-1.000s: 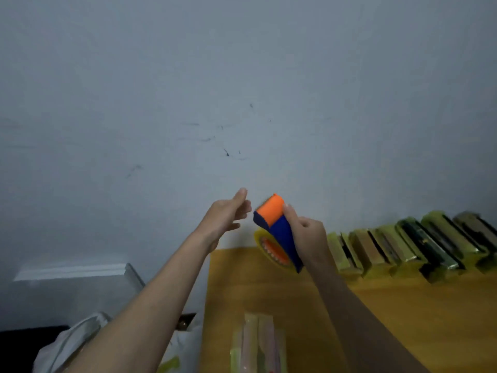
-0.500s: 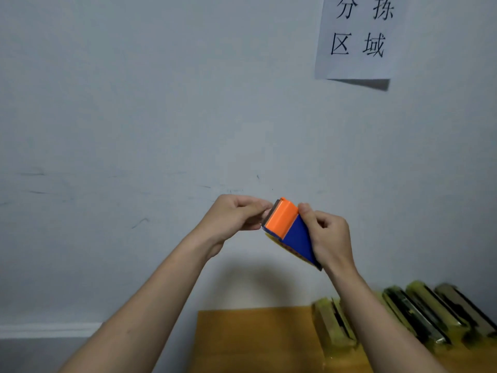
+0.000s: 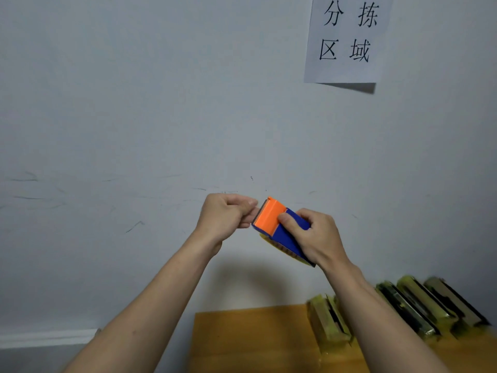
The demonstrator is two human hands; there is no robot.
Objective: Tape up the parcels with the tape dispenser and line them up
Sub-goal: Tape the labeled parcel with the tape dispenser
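An orange and blue tape dispenser [image 3: 274, 223] is held up in front of the wall, its orange cutter end pointing left. My right hand [image 3: 313, 235] grips its blue body from the right, thumb on the orange part. My left hand [image 3: 228, 215] has its fingers curled at the cutter end and pinches there; the tape end itself is too thin to make out. A row of yellow-taped parcels [image 3: 408, 305] leans along the wall at the lower right, partly behind my right forearm.
A yellow-brown table [image 3: 247, 340] fills the bottom middle and right, set against a grey wall. A paper sign with printed characters [image 3: 347, 39] hangs on the wall at the upper right. A pale ledge [image 3: 45, 337] runs along the lower left.
The view has tilted upward, so the table and parcels sit lower. My left hand went from open beside the dispenser to curled at its cutter end. Both hands hold nearly still over the last half second.
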